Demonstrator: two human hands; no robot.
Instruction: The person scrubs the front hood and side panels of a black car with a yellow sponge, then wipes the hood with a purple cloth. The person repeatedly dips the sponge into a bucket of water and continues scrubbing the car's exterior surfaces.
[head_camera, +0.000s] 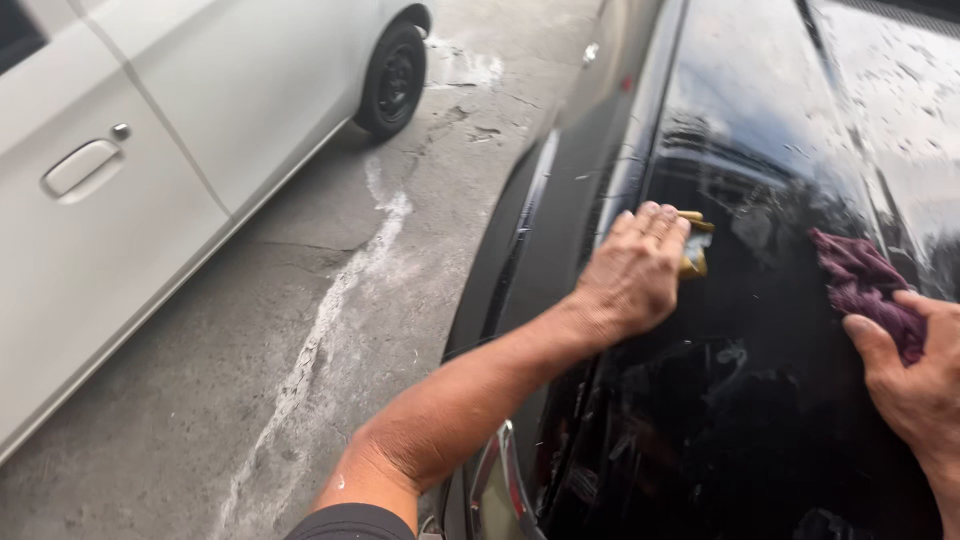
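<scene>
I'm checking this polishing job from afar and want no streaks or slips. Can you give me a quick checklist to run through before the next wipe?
1. Left hand flat on the yellow cloth, pressing it to the black car panel: ok.
2. Right hand gripping the maroon cloth on the panel: ok.
3. Panel free of smears: not ok, hazy swirls show between the hands.
4. Panel dry: not ok, droplets at upper right.
5. Cloths clean: cannot tell.
6. Room beside the white car: ok, wet pavement lies between.
</scene>
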